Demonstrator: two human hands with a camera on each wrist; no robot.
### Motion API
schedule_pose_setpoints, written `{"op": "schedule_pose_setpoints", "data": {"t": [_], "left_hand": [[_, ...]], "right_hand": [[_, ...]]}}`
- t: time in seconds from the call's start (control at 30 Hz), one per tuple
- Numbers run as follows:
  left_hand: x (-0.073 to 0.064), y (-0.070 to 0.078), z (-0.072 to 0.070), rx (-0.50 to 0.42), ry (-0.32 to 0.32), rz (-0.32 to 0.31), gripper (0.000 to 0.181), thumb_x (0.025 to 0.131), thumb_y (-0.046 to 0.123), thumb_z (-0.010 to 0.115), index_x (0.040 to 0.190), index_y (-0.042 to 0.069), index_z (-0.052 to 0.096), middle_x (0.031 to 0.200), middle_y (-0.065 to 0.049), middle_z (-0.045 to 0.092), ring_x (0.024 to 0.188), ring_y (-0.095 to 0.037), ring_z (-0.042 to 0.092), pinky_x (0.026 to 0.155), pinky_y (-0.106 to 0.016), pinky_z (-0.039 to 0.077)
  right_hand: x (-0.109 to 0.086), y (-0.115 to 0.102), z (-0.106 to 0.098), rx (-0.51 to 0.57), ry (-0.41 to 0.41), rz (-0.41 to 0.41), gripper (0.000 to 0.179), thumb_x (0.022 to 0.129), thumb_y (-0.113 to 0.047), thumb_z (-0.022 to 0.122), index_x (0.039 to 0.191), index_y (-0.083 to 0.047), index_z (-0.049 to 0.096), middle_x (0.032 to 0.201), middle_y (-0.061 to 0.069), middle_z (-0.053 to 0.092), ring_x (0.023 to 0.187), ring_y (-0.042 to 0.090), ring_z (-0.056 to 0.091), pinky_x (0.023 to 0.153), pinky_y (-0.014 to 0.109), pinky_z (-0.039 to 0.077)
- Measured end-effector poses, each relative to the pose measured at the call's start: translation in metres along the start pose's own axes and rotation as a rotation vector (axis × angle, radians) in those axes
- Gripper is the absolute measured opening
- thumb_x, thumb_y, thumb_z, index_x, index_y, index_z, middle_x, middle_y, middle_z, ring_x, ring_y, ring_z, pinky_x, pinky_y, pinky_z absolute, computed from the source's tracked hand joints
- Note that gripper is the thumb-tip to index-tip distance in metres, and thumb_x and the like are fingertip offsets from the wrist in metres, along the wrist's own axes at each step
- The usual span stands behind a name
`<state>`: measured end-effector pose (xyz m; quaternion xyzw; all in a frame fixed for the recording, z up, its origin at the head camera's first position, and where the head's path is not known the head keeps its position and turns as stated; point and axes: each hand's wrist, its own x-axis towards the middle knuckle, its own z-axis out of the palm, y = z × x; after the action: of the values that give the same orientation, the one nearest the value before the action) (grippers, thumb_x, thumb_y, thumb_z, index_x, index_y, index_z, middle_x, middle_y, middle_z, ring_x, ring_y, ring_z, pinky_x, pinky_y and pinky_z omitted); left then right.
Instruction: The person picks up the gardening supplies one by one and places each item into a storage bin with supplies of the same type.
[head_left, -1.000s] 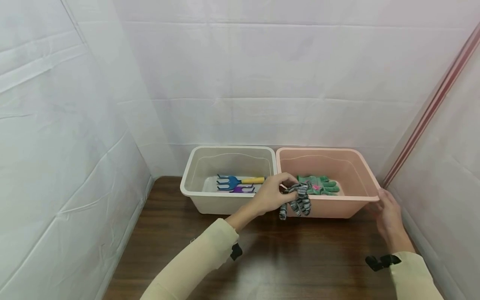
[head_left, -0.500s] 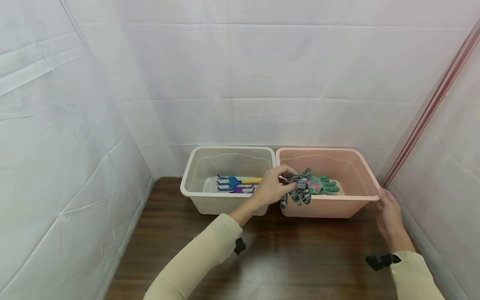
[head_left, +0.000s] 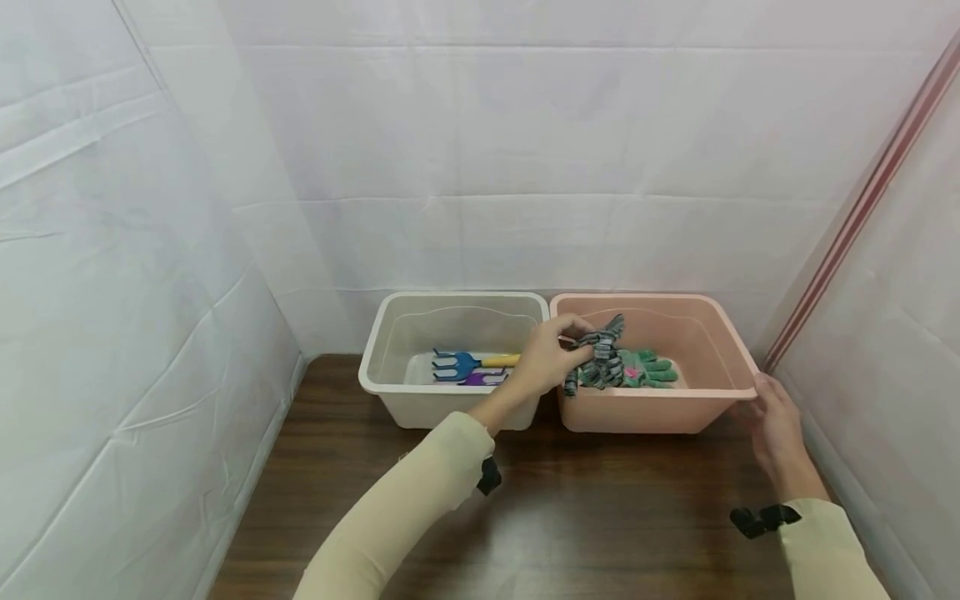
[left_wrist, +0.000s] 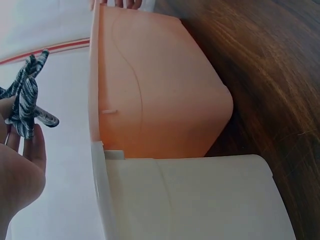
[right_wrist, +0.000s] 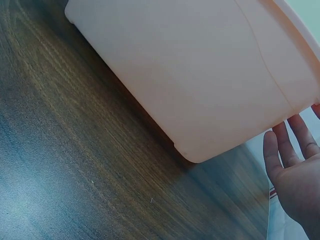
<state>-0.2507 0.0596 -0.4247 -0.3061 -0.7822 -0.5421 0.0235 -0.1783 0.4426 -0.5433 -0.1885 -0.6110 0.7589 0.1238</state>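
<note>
My left hand (head_left: 543, 358) pinches a grey-and-black striped knit glove (head_left: 600, 358) over the left end of the pink tub (head_left: 660, 412). In the left wrist view, the striped glove (left_wrist: 25, 95) stands above rim height, its fingers sticking out loosely. Inside the tub lies a green glove (head_left: 651, 371) with a pink patch, partly covered by the striped one. My right hand (head_left: 776, 425) holds the tub's right end at the rim. The right wrist view has that hand's fingers (right_wrist: 290, 145) against the tub's end wall.
A cream tub (head_left: 450, 408) stands left of the pink one, rims side by side. It holds a blue hand fork (head_left: 465, 364) with a yellow handle and a purple fork (head_left: 483, 379). White sheeting (head_left: 465, 150) hangs behind and at both sides of the brown wooden table (head_left: 585, 517).
My left hand has lifted the striped glove up and away from me, from in front of the pink tub's front rim to over its inside. My right hand stays put.
</note>
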Motion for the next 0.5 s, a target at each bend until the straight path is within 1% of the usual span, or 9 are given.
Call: {"op": "schedule_pose_setpoints", "data": {"t": [0.13,0.27,0.33,0.4,0.5], "left_hand": [[0.006,0.000,0.000,-0.034,0.014,-0.027,0.016,0.101,0.006,0.071,0.116,0.008,0.073,0.112,-0.006,0.071,0.106,-0.022,0.067,0.095,-0.031,0.057],[0.013,0.000,0.002,-0.049,0.040,-0.068,0.017,0.101,0.007,0.073,0.118,0.007,0.073,0.113,-0.006,0.071,0.108,-0.025,0.067,0.091,-0.025,0.056],[0.016,-0.001,0.005,-0.053,0.057,-0.084,0.017,0.100,0.008,0.073,0.117,0.007,0.072,0.113,-0.006,0.071,0.107,-0.025,0.068,0.089,-0.024,0.056],[0.019,-0.002,0.008,-0.050,0.076,-0.101,0.016,0.100,0.009,0.074,0.116,0.008,0.072,0.113,-0.005,0.071,0.106,-0.024,0.069,0.087,-0.024,0.056],[0.022,-0.005,0.014,-0.061,0.099,-0.119,0.015,0.099,0.009,0.075,0.114,0.009,0.072,0.111,-0.004,0.071,0.103,-0.024,0.070,0.084,-0.024,0.057]], "right_hand": [[-0.001,-0.001,-0.001,0.009,-0.015,-0.006,0.054,0.108,-0.048,0.058,0.154,-0.019,0.050,0.151,0.000,0.053,0.139,0.022,0.048,0.095,0.029,0.052],[0.000,-0.002,-0.004,0.006,-0.024,-0.009,0.054,0.109,-0.048,0.058,0.154,-0.020,0.050,0.151,0.000,0.052,0.141,0.023,0.047,0.095,0.030,0.050],[0.001,-0.002,-0.004,-0.012,-0.012,-0.005,0.055,0.108,-0.050,0.058,0.154,-0.021,0.050,0.153,0.002,0.051,0.141,0.022,0.047,0.106,0.036,0.047],[0.001,-0.002,-0.004,-0.020,0.000,0.004,0.055,0.108,-0.051,0.058,0.153,-0.021,0.051,0.155,0.003,0.050,0.141,0.023,0.047,0.114,0.043,0.042],[0.000,-0.002,-0.004,-0.030,0.012,0.024,0.056,0.107,-0.052,0.058,0.154,-0.021,0.050,0.157,0.004,0.048,0.142,0.022,0.047,0.121,0.052,0.033]]}}
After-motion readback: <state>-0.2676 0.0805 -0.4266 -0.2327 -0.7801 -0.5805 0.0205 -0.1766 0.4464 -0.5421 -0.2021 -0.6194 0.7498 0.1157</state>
